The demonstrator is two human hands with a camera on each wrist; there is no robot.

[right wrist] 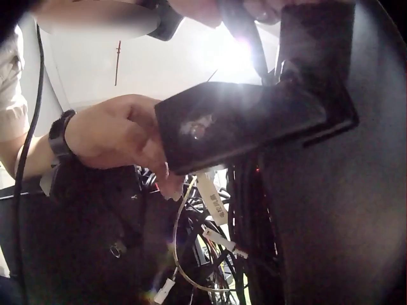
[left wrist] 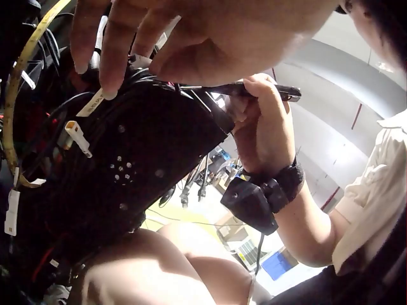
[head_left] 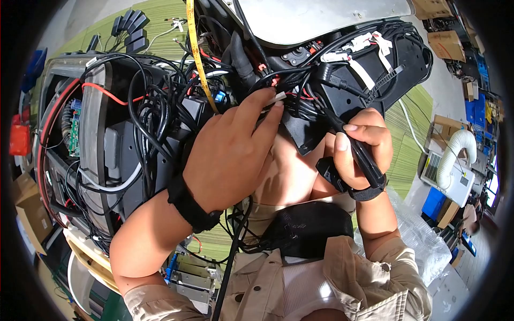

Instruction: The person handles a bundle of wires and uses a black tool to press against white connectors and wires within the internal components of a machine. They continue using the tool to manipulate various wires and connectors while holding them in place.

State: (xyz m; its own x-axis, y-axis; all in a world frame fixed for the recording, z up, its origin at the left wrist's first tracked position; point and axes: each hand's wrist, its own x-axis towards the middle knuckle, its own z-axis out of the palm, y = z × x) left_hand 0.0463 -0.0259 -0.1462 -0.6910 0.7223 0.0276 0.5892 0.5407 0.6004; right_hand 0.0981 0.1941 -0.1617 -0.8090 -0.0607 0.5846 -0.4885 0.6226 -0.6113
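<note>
In the head view my left hand [head_left: 227,147] reaches over a bundle of black cables [head_left: 308,101], its back facing up. A small white connector [head_left: 280,97] sits at its index fingertip, pinched with the thumb, as the left wrist view shows; the other fingers extend loosely over the wires. My right hand [head_left: 369,142] grips a black pen-shaped tool [head_left: 367,166] between thumb and fingers. In the left wrist view the tool's thin metallic tip [left wrist: 194,88] points at the wires beside the left hand. Beneath the cables is a black metal housing [head_left: 348,101].
A grey-framed unit [head_left: 101,123] with tangled cables stands at left. A yellow measuring tape [head_left: 196,51] hangs near the left hand. A cable tie [head_left: 385,80] and white tagged connectors [head_left: 369,41] lie on the housing. A light panel [head_left: 321,18] stands beyond. Bubble wrap [head_left: 420,243] lies at right.
</note>
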